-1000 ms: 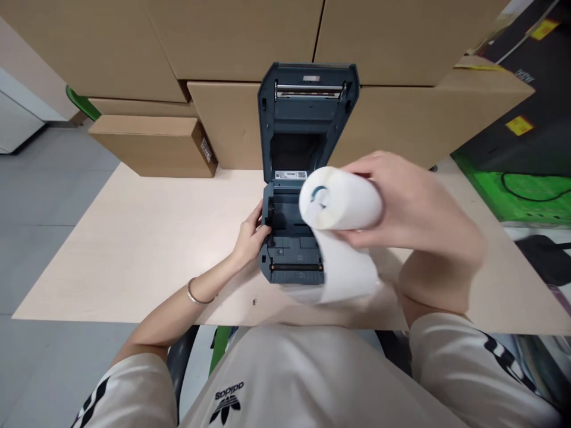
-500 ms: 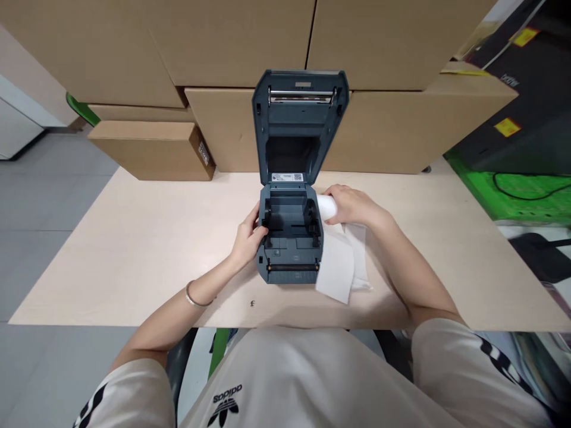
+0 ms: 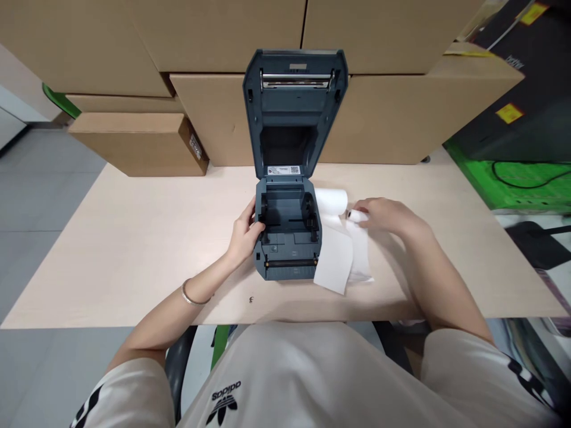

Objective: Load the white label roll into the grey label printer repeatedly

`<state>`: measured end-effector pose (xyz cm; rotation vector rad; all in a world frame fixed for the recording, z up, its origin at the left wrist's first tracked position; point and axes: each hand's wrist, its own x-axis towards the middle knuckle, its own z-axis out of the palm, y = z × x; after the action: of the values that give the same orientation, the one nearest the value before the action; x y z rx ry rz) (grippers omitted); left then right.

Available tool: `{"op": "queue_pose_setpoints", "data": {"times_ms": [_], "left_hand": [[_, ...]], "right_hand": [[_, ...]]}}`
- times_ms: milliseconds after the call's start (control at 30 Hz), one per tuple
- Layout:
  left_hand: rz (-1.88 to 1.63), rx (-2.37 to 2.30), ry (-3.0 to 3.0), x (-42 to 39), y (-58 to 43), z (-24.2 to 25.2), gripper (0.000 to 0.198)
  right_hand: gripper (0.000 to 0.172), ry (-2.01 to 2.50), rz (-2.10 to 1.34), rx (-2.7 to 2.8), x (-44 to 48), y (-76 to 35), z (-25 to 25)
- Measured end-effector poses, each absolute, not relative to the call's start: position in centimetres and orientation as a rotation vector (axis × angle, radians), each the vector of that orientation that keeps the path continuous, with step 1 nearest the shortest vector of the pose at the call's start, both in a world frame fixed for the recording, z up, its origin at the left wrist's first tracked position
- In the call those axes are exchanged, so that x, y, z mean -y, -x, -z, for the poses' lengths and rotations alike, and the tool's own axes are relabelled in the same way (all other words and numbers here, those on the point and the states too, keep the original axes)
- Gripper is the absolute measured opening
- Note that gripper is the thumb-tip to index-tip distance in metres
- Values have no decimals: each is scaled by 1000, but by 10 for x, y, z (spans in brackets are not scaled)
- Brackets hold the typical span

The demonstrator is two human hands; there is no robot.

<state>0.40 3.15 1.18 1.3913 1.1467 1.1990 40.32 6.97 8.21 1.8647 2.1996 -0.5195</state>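
Observation:
A dark grey label printer (image 3: 294,270) stands on the table with its lid (image 3: 294,110) raised, showing the inside compartment. My left hand (image 3: 245,238) grips the printer's left side, thumb over the rim. Against the printer's right side lies a larger white paper roll (image 3: 332,202), its loose paper (image 3: 333,255) trailing toward me. My right hand (image 3: 388,217) is just right of it, fingers closed on a smaller white roll (image 3: 357,216) with a dark core end. The fingertips are partly hidden.
Cardboard boxes (image 3: 392,119) form a wall along the table's (image 3: 147,255) far edge. A flatter brown box (image 3: 129,142) stands at the back left. Near the front edge lies a tiny dark piece (image 3: 251,299). A black case (image 3: 530,119) rests on a green base at the right.
My right hand has let go of the larger paper roll and moved right, onto the smaller roll. My left hand keeps its hold on the printer. The view has shifted slightly.

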Motion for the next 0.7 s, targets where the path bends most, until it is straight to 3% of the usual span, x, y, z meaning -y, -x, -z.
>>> {"op": "queue_pose_setpoints", "data": {"times_ms": [100, 233, 367, 467, 600, 700], "left_hand": [[-1204, -1148, -1385, -32, -5, -13, 83], [-1214, -1138, -1415, -33, -5, -14, 85], [-1207, -1149, -1451, -35, -5, -11, 86], [-1211, -1164, -1458, -35, -5, -9, 87], [-1192, -1190, -1423, -35, -5, -9, 90], [-1198, -1207, -1409, -34, -6, -10, 90]], "right_hand": [[29, -1728, 735, -2378, -61, -440, -121], [49, -1302, 928, -2740, -56, -456, -189], [48, -871, 1183, -2764, -68, -384, -215], [40, -1065, 992, -2892, -82, -305, -194], [25, -1203, 306, -2822, -95, -233, -147], [22, -1178, 31, -2836, -97, -216, -122]]}}
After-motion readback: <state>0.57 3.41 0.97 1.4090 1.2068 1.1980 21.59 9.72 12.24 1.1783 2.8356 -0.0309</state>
